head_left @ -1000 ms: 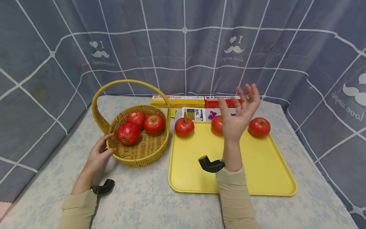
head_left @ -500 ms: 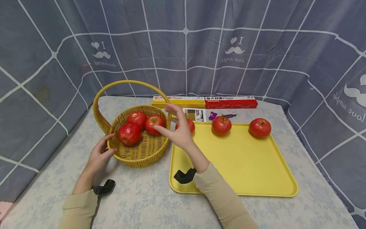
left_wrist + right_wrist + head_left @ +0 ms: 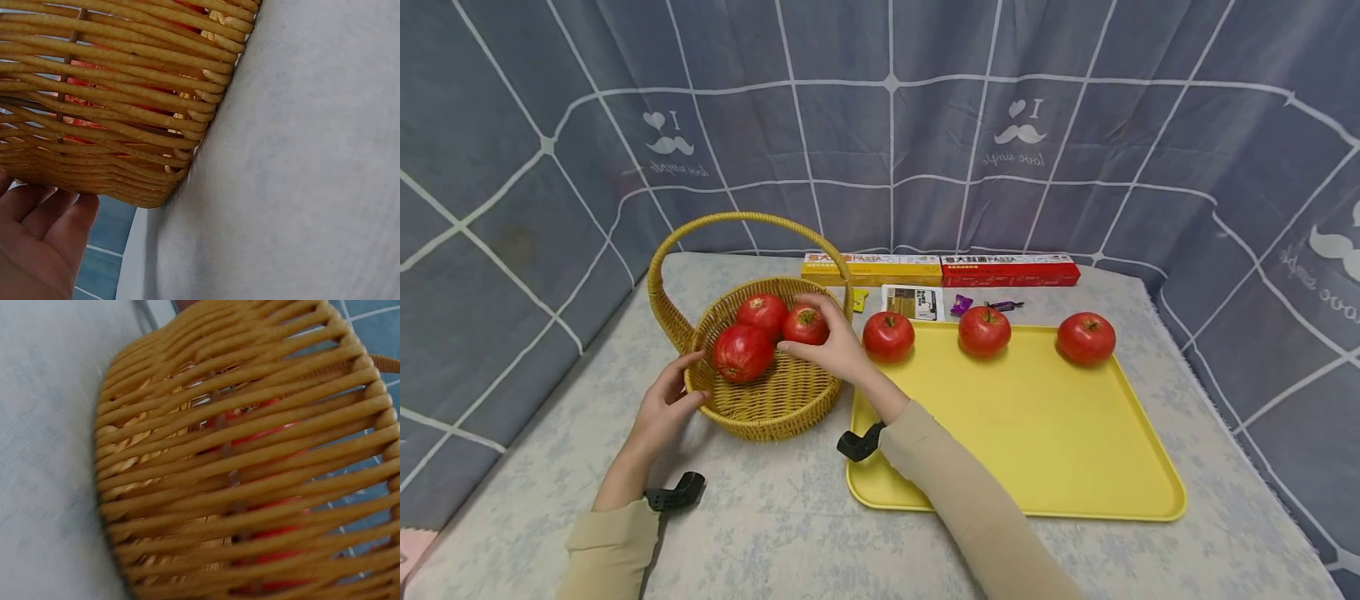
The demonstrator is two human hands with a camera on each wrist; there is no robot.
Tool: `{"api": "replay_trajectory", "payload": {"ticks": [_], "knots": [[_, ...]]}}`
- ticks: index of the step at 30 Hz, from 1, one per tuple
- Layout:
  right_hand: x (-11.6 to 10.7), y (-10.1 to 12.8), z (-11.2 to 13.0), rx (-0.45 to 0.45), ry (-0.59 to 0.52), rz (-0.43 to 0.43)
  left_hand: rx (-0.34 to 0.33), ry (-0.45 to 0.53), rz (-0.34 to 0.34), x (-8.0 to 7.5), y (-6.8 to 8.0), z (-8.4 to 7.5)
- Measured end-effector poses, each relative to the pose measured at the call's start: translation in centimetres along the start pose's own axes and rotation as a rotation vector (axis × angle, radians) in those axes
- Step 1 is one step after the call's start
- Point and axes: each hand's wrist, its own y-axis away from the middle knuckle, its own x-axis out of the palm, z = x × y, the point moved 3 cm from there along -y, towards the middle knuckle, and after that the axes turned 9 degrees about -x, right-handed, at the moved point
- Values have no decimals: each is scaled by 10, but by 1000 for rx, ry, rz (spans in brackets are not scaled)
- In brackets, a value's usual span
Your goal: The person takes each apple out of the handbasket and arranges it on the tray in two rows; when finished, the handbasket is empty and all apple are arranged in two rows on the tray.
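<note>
Woven wicker basket [image 3: 760, 400] on bench: 3 round red tomatoes inside. R hand [image 3: 835, 346] grips rightmost tomato [image 3: 806, 325]; L hand [image 3: 664, 408] relaxed, touching rim. Smooth yellow tray [image 3: 1037, 433] right of basket.

A table [image 3: 790, 533] covered with a pale, blue-flecked cloth fills the lower half of the frame. A wicker basket [image 3: 767, 404] sits on it left of centre, with a yellow tray [image 3: 1045, 442] just to its right. Along the far edge lie a yellow box [image 3: 871, 268], a red box [image 3: 1009, 270], a small card [image 3: 912, 302] and wrapped sweets [image 3: 958, 304].
</note>
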Motion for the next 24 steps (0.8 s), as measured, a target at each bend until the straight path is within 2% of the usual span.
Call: {"api": "replay_trajectory", "payload": {"ticks": [4,7,12,20,24], "knots": [[3,-9,-4,34,109,22,12,8,0,0,1,0],[5,-15,-5,99,188,68,15,7,-2,0,1,0],[10,-18,-8,170,258,152,16,5,0,-1,1,1],[13,-18,-7,131,330,335,28,24,5,1,0,-1],[18,-19,-7,94,441,441,22,13,-3,1,-1,-1]]}}
